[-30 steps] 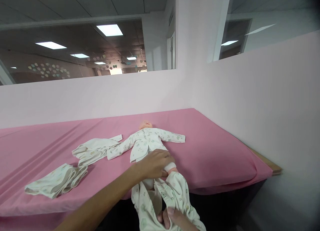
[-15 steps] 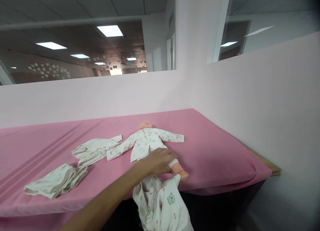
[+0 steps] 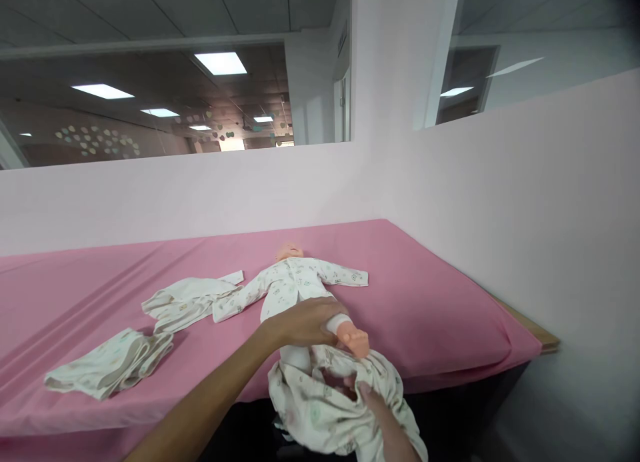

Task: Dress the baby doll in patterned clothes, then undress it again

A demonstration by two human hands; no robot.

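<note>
A baby doll (image 3: 287, 295) lies on its back across the pink-covered table, in a white printed jacket with its sleeves spread. My left hand (image 3: 313, 321) is wrapped round the doll's lower leg, and the bare foot (image 3: 355, 340) points towards me. Just below that foot, my right hand (image 3: 373, 405) grips white printed baby trousers (image 3: 320, 415) by the edge of their opening. The trousers hang bunched over the table's front edge, with the opening facing up. Some of my right fingers are hidden in the cloth. The doll's other leg is partly covered by my left arm and the trousers.
A folded printed cloth (image 3: 110, 362) lies at the front left of the table (image 3: 435, 315). Behind it, another white garment (image 3: 193, 302) lies loosely spread near the doll's sleeve. White walls (image 3: 225, 189) with windows border the table at the back and right.
My right hand has come into view holding the trousers, which are now bunched with their opening spread. The doll's foot has shifted slightly left and up, still in my left hand's hold.
</note>
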